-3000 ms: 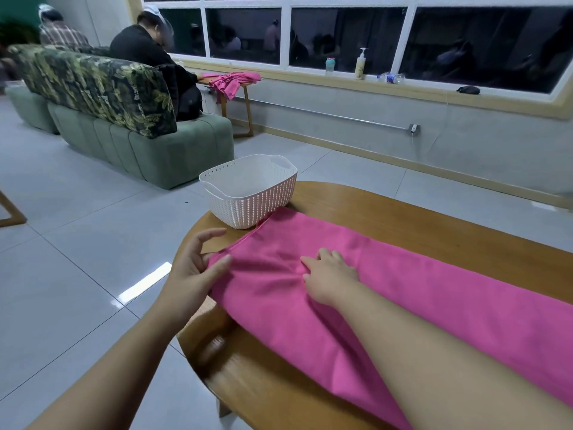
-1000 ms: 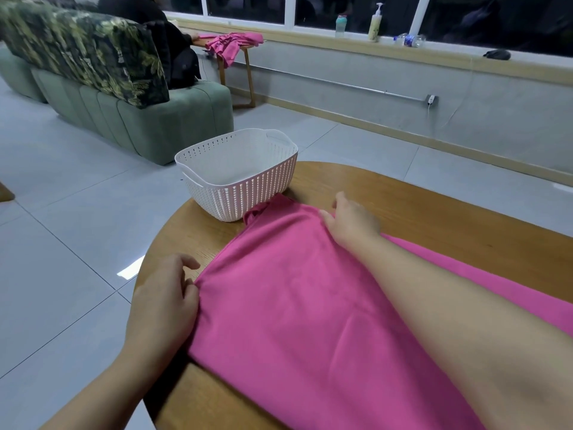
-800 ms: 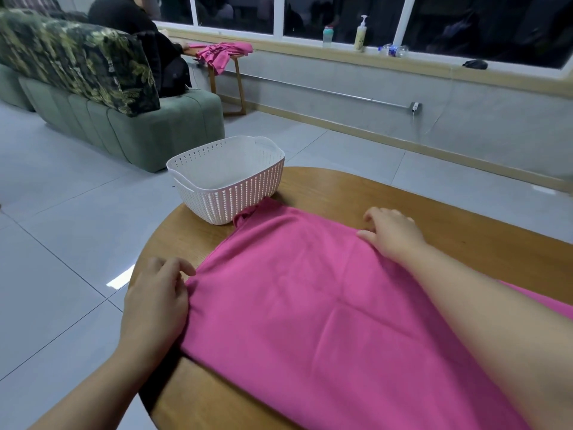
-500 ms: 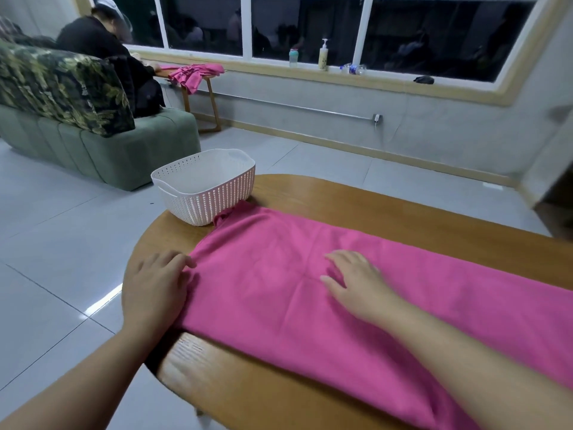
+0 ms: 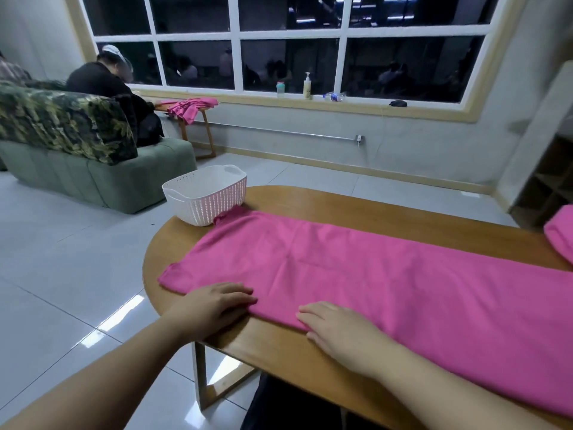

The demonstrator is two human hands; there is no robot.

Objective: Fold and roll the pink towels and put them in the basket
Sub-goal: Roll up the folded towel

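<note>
Pink towel (image 5: 356, 274) spread flat in a long folded band along the wooden table (image 5: 310, 352), running from the rounded left end off toward the right edge of view. Far left corner bunched slightly and touching the side of the white perforated basket (image 5: 204, 197), which stands on the table's far left rim. Near long edge lying just inside the table's near side. Left hand (image 5: 214, 305) laid palm down at that near edge by the towel's left end, fingers straight and together, tips resting on the cloth, grasping nothing. Right hand (image 5: 338, 330) likewise flat just beside it to the right, fingers extended on the near edge, gripping nothing. Second pink towel (image 5: 559, 234) partly in view at the table's far right, well apart from both hands. Beyond the table, grey tiled floor (image 5: 62, 274), a green sofa (image 5: 93, 175) with a leaf-patterned cover, a seated person in black (image 5: 99, 85) at a small side table bearing more pink cloth (image 5: 189, 108), and bottles (image 5: 307, 88) on the sill of a dark window.
</note>
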